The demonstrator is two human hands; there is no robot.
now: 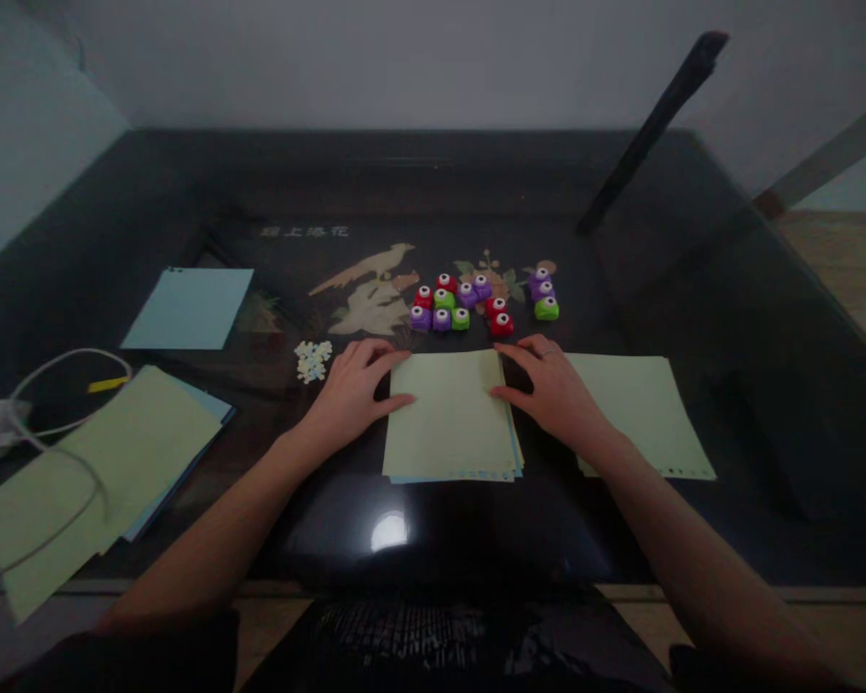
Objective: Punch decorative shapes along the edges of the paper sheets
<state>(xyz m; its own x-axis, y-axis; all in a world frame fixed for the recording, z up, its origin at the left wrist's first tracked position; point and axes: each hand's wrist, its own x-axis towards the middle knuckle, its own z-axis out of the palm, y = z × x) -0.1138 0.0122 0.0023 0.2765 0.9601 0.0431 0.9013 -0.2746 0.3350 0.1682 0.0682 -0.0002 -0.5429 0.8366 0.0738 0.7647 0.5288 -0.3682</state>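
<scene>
A small stack of pale green paper sheets (451, 419) lies in front of me on a dark glossy table (476, 183). My left hand (353, 390) rests flat at the stack's left edge, fingertips touching the paper. My right hand (555, 390) touches the stack's right edge, fingers spread, and lies over part of a single green sheet (649, 409). Neither hand grips anything. Behind the stack sits a cluster of several small red, purple and green craft punches (476, 300).
A little heap of punched paper shapes (312, 359) lies left of my left hand. A light blue sheet (191, 308) sits farther left. Green and blue sheets (101, 472) overhang the near left edge under a white cable (58, 423). A dark bar (653, 125) leans at back right.
</scene>
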